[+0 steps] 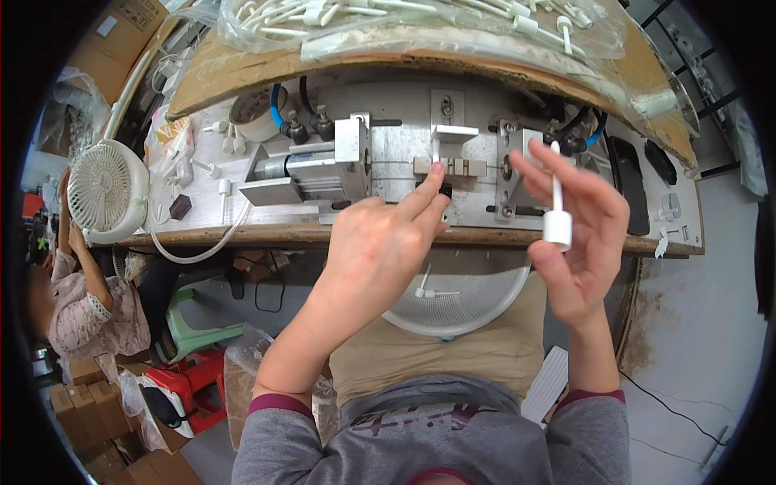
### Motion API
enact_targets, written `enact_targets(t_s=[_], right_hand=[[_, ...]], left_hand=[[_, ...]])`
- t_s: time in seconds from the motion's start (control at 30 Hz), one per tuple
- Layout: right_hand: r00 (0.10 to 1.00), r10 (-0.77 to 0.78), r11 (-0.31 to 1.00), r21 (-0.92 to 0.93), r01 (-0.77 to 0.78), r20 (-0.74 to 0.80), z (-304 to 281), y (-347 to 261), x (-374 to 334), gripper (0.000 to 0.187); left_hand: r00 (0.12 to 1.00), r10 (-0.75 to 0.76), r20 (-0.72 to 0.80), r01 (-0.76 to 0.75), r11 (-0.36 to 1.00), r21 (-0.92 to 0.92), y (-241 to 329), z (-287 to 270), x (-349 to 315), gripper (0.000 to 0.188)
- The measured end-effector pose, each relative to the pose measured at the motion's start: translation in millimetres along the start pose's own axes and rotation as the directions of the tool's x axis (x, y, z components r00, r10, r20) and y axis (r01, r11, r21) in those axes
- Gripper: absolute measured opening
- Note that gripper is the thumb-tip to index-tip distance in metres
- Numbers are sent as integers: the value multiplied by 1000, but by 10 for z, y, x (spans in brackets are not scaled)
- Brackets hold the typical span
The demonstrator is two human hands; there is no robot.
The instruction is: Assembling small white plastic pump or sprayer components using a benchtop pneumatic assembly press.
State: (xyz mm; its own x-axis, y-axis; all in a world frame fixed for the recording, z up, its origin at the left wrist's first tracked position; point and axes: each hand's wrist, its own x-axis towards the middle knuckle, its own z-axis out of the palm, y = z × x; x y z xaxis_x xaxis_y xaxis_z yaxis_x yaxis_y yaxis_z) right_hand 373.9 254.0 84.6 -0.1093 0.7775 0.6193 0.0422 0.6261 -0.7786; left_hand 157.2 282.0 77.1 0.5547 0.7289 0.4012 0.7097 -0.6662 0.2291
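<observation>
My right hand (pixel 590 234) holds up a white plastic rod with a cylindrical cap (pixel 558 231), cap downward, between thumb and fingers. It is in front of the right-hand metal bracket of a bench fixture. My left hand (pixel 368 250) reaches over the front edge of the bench with its index finger stretched out. That fingertip touches the small metal holding block (pixel 466 166) in the middle of the fixture. Just behind the fingertip stands a metal stop with a flat top (pixel 455 133). The undersides of the left fingers are hidden.
A pneumatic cylinder (pixel 279 167) lies left of the block. On my lap sits a white mesh basket (pixel 461 315) with a few white rods. Many more rods lie in plastic bags on a cardboard-covered shelf (pixel 388 61). A white fan (pixel 107 190) stands left, near another person (pixel 97 311).
</observation>
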Motion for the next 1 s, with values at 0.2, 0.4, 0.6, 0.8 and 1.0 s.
enact_targets(t_s=[0.2, 0.4, 0.6, 0.8, 1.0], right_hand=[[999, 24, 870, -493, -6, 30, 14, -120, 34, 33], [981, -4, 712, -689, 138, 192, 206, 30, -64, 31], [943, 12, 560, -783, 270, 333, 445, 211, -32, 20], [943, -142, 575, -750, 326, 301, 421, 297, -30, 21], [963, -44, 654, -721, 230, 267, 437, 287, -80, 20]], left_hand=[[1000, 4, 9, -3, 994, -113, -85, -134, 46, 26], [855, 36, -517, -11, 999, 53, -718, -622, 724, 24], [885, 29, -465, 63, 981, 182, -1384, -591, 1374, 26], [938, -33, -346, 73, 992, 102, -1333, -576, 1428, 28], [873, -348, -343, 219, 907, -360, -708, -788, 1187, 30]])
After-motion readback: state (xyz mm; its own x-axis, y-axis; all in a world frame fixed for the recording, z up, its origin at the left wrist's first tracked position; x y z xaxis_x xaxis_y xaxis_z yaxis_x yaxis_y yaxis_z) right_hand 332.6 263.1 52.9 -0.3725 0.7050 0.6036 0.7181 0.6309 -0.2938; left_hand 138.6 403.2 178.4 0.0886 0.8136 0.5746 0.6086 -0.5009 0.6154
